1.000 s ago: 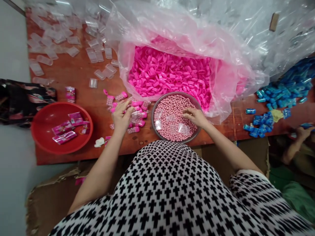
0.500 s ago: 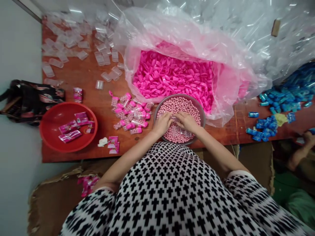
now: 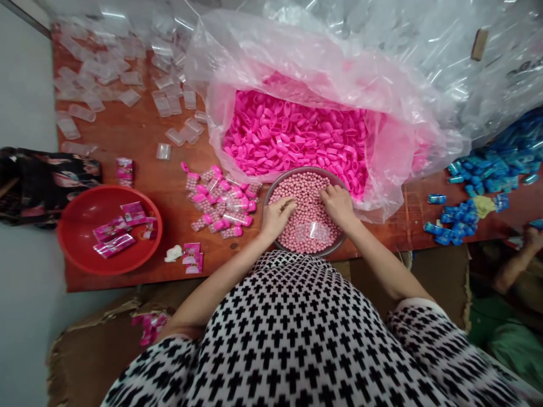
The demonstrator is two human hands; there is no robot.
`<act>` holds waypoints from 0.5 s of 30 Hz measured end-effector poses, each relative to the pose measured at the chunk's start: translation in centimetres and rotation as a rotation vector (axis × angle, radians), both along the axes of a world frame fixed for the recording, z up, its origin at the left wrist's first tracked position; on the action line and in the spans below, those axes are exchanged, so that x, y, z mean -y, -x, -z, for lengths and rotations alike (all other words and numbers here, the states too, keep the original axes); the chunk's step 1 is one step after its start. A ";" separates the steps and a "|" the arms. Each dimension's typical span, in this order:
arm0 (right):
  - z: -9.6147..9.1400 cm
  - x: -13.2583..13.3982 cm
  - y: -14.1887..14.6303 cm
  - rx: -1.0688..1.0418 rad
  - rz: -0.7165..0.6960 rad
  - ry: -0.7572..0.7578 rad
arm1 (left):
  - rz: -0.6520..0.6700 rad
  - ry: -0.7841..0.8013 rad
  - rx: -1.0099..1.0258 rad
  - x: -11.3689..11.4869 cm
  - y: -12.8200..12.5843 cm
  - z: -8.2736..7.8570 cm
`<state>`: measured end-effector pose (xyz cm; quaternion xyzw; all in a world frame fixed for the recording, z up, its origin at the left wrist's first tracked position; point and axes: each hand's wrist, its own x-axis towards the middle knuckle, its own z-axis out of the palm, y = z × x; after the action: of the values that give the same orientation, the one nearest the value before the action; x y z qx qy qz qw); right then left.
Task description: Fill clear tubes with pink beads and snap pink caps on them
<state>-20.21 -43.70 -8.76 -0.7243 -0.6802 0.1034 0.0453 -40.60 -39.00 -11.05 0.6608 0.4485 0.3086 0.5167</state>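
A grey bowl [image 3: 271, 193] full of small pink beads [image 3: 306, 198] stands at the table's front edge. My left hand [image 3: 278, 217] is over the bowl's left side, its fingers curled in; whatever lies between them is too small to make out. At the right rim my right hand [image 3: 338, 207] has its fingertips bent together, low over the beads, and their contents are hidden. Clear plastic containers [image 3: 316, 232] rest on the beads near my body. Left of the bowl lie several bead-filled clear bottles with pink caps [image 3: 220, 206].
Behind the bowl, a plastic bag [image 3: 218, 127] holds pink caps [image 3: 292, 133]. Clear containers [image 3: 95, 70] are scattered at back left. A red bowl [image 3: 70, 249] with pink packets [image 3: 112, 229] stands at left. Blue bottles [image 3: 460, 217] lie right, near another person's hand [image 3: 532, 237].
My hands were together over the middle of the bowl; now they are apart, the right one moved to the right rim. The clear containers on the beads are now uncovered.
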 end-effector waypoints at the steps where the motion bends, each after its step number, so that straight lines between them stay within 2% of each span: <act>1: 0.3 -0.6 0.4 0.108 -0.073 0.065 | -0.023 -0.017 0.002 -0.2 0.4 0.4; 3: 1.2 -1.6 1.5 0.167 -0.203 0.168 | -0.059 -0.046 0.002 -0.5 1.1 1.1; 5: 2.3 -2.2 2.7 0.072 -0.243 0.203 | -0.075 -0.085 -0.025 -0.5 1.5 1.3; 7: 3.3 -2.2 3.1 -0.127 -0.163 0.150 | -0.064 -0.134 -0.058 -0.5 1.7 1.0; 10: 3.8 -1.2 2.7 -0.537 0.025 -0.028 | -0.002 -0.200 -0.080 -0.5 1.5 0.2; 13: 3.3 0.2 2.2 -0.917 0.133 -0.133 | 0.101 -0.187 -0.081 -0.4 0.6 -0.4; 15: 2.7 0.9 2.2 -1.091 0.160 -0.136 | 0.167 -0.122 -0.048 -0.4 -0.2 -0.4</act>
<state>-22.44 -44.57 -11.47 -0.6107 -0.5062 0.4154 0.4453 -40.39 -38.62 -10.66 0.7333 0.3845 0.2751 0.4886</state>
